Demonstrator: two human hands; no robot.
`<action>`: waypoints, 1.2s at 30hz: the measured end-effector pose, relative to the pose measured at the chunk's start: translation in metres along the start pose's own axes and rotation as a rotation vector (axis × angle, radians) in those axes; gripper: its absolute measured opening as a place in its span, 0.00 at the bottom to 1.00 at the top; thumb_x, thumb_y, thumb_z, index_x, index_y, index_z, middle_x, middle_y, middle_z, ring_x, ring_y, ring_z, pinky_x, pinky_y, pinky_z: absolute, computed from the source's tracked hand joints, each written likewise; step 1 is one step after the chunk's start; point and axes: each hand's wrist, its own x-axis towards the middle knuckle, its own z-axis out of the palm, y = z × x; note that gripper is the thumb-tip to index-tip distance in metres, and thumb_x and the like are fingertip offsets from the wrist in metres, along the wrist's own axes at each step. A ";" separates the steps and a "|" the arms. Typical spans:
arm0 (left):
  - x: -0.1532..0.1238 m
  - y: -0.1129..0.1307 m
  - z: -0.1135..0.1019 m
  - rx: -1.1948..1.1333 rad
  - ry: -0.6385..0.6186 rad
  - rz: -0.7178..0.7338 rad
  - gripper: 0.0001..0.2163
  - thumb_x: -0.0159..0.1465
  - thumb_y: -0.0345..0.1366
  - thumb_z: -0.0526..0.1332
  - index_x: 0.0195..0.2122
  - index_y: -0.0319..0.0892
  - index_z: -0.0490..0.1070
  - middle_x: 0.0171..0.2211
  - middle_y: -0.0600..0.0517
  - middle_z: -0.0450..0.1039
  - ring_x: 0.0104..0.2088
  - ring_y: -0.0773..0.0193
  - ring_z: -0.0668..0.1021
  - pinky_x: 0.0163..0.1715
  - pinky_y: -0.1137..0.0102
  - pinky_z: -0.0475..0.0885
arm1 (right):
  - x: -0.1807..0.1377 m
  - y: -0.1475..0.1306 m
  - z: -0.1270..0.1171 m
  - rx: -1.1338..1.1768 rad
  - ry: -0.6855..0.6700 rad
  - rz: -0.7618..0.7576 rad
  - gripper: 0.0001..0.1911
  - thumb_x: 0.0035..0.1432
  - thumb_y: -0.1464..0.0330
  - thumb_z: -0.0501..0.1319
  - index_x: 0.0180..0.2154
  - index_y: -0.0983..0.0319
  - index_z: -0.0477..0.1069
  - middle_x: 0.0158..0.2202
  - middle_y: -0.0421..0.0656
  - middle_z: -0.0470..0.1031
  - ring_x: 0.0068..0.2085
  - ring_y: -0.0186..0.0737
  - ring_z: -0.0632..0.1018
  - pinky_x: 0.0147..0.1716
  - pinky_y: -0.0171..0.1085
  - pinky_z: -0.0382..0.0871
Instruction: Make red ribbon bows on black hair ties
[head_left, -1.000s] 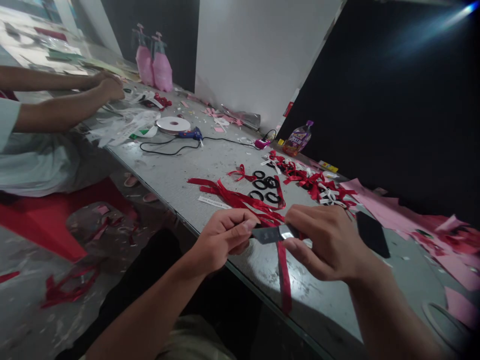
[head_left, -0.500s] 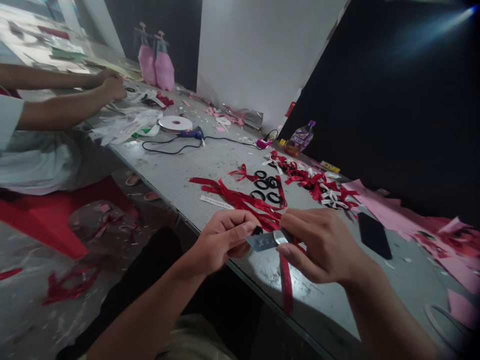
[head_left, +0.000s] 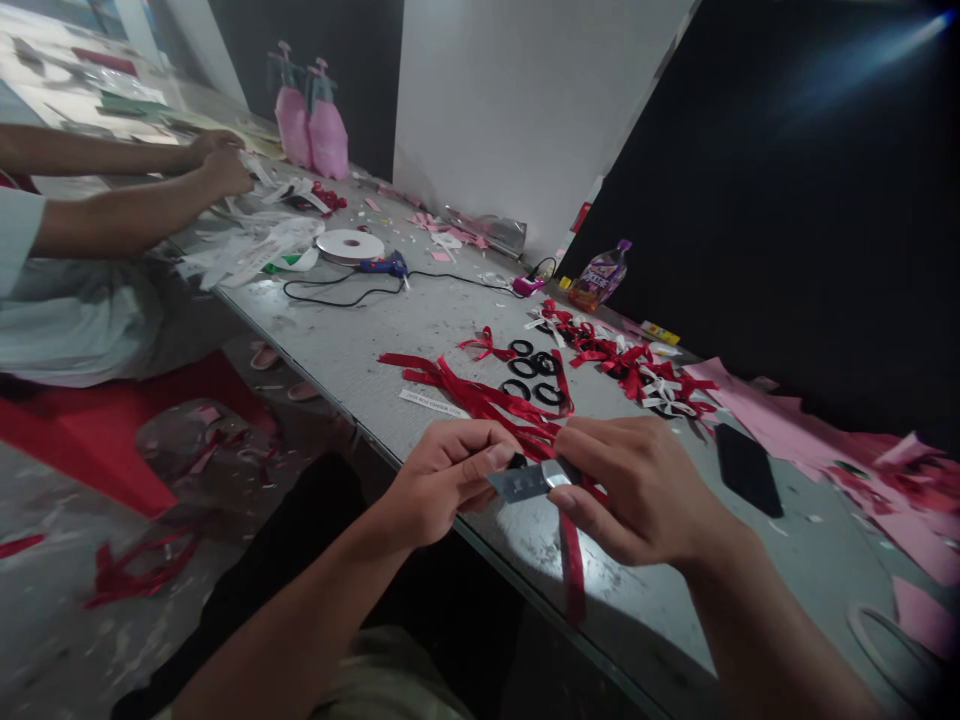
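Note:
My right hand (head_left: 630, 490) grips a box cutter (head_left: 521, 484), its blade out and pointing left toward my other hand. Between the thumb and fingers of my left hand (head_left: 454, 475) is a small black piece (head_left: 517, 461), mostly hidden; I cannot make out its kind. The blade lies right beside that piece. Red ribbon strips (head_left: 480, 396) lie on the table behind both hands, and one strip (head_left: 571, 570) runs down below the right hand. Several black rings (head_left: 523, 368) and a red ribbon bow (head_left: 487, 345) lie just beyond.
Red and white bows (head_left: 619, 360) lie in a row near the wall. A phone (head_left: 748, 470) lies right of my hand. A glue gun (head_left: 386, 264), ribbon spool (head_left: 350, 245) and bottle (head_left: 600, 277) stand farther back. At left, a co-worker's hands (head_left: 221, 165) handle white strips.
The box cutter and my right hand have shifted very slightly left. My left hand stays in place. The co-worker's hands have moved a little, with a white strip now showing beside them.

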 end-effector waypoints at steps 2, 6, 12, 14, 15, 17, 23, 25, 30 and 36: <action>0.000 0.000 -0.001 -0.006 -0.009 0.012 0.16 0.60 0.47 0.65 0.28 0.38 0.70 0.16 0.60 0.52 0.15 0.75 0.52 0.15 0.75 0.46 | -0.001 0.001 0.000 0.009 -0.005 0.007 0.15 0.65 0.59 0.52 0.29 0.60 0.58 0.24 0.35 0.56 0.23 0.32 0.56 0.24 0.36 0.46; 0.000 -0.001 0.001 -0.010 -0.009 0.002 0.15 0.61 0.47 0.65 0.28 0.38 0.70 0.17 0.59 0.53 0.16 0.75 0.54 0.16 0.75 0.47 | -0.002 0.001 0.002 0.019 -0.016 0.008 0.16 0.65 0.58 0.52 0.29 0.60 0.58 0.24 0.36 0.56 0.23 0.33 0.56 0.25 0.37 0.46; 0.001 -0.002 0.000 -0.025 -0.022 0.023 0.15 0.61 0.46 0.65 0.29 0.38 0.70 0.16 0.60 0.52 0.15 0.76 0.53 0.15 0.75 0.46 | 0.000 0.001 0.001 -0.010 -0.005 0.012 0.15 0.65 0.59 0.52 0.29 0.60 0.59 0.24 0.36 0.56 0.23 0.33 0.56 0.24 0.36 0.46; 0.001 -0.002 0.000 -0.020 -0.025 0.029 0.15 0.61 0.46 0.65 0.29 0.38 0.70 0.16 0.60 0.53 0.15 0.75 0.53 0.15 0.75 0.47 | 0.000 0.001 0.000 -0.014 -0.001 0.012 0.15 0.65 0.58 0.52 0.29 0.60 0.59 0.23 0.36 0.57 0.23 0.33 0.56 0.24 0.36 0.46; 0.000 -0.002 0.001 -0.012 -0.024 0.024 0.15 0.61 0.47 0.65 0.29 0.38 0.70 0.17 0.59 0.54 0.16 0.75 0.54 0.16 0.75 0.47 | 0.000 0.000 0.001 -0.011 -0.001 0.006 0.16 0.65 0.58 0.51 0.28 0.60 0.59 0.23 0.36 0.57 0.23 0.33 0.56 0.24 0.36 0.46; 0.000 -0.002 0.002 0.002 -0.021 0.010 0.16 0.61 0.47 0.65 0.28 0.38 0.70 0.18 0.58 0.55 0.17 0.75 0.54 0.16 0.74 0.47 | 0.000 0.000 0.001 -0.007 0.004 -0.004 0.16 0.65 0.58 0.51 0.28 0.60 0.60 0.23 0.36 0.57 0.23 0.33 0.56 0.24 0.36 0.46; 0.002 -0.002 0.003 -0.005 0.004 0.012 0.16 0.60 0.47 0.66 0.28 0.38 0.69 0.17 0.59 0.54 0.17 0.75 0.54 0.17 0.74 0.47 | -0.001 0.000 0.000 -0.049 0.011 0.004 0.15 0.65 0.58 0.52 0.29 0.60 0.60 0.24 0.36 0.56 0.23 0.33 0.57 0.24 0.36 0.47; 0.002 -0.002 0.003 -0.002 -0.004 0.016 0.16 0.61 0.47 0.65 0.28 0.38 0.69 0.18 0.59 0.53 0.17 0.74 0.53 0.17 0.74 0.47 | -0.001 0.000 0.000 -0.050 0.019 -0.007 0.16 0.65 0.58 0.52 0.29 0.60 0.60 0.24 0.36 0.56 0.23 0.33 0.56 0.24 0.36 0.47; 0.000 -0.005 0.001 0.029 -0.052 0.056 0.15 0.62 0.47 0.64 0.29 0.38 0.70 0.18 0.59 0.54 0.17 0.74 0.54 0.16 0.73 0.47 | -0.002 0.002 -0.001 -0.107 0.033 0.008 0.15 0.65 0.58 0.53 0.29 0.61 0.62 0.24 0.36 0.58 0.23 0.33 0.58 0.24 0.36 0.47; -0.001 -0.008 0.001 0.049 -0.114 0.062 0.12 0.66 0.42 0.61 0.31 0.37 0.71 0.19 0.59 0.54 0.17 0.76 0.54 0.17 0.74 0.47 | -0.006 0.010 -0.011 -0.071 0.122 0.049 0.16 0.66 0.59 0.52 0.29 0.61 0.62 0.23 0.37 0.57 0.22 0.32 0.58 0.23 0.36 0.47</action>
